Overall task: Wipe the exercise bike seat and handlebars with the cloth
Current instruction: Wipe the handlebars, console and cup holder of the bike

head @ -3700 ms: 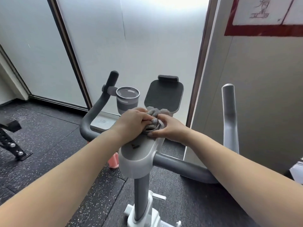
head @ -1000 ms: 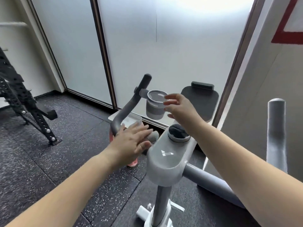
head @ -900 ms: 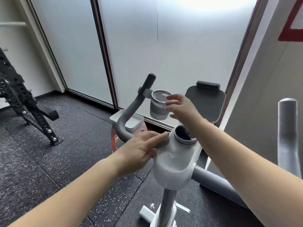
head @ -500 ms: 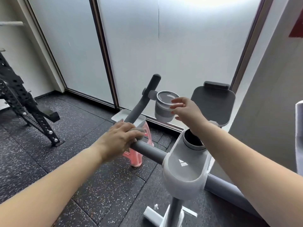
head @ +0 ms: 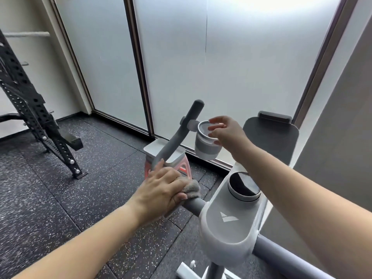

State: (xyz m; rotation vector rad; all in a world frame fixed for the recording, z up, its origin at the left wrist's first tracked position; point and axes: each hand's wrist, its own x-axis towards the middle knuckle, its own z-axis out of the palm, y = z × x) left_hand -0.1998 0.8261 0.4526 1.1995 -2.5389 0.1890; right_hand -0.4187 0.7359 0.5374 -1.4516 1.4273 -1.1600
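Note:
The grey left handlebar of the exercise bike curves up from the white console. My left hand is wrapped around its lower bend, pressing a grey cloth against the bar. My right hand hovers with fingers spread at the rim of the grey cup holder clamped to the bar, holding nothing. The right handlebar runs off the lower right edge. The seat is out of view.
A dark tablet holder stands behind the console, whose round dial faces up. A white and pink stool sits on the speckled rubber floor below the bar. A black perforated rack stands at left. Frosted glass doors are ahead.
My left hand has slid down and inward along the left handlebar with the cloth, which now shows under the fingers. My right hand has stayed at the cup holder.

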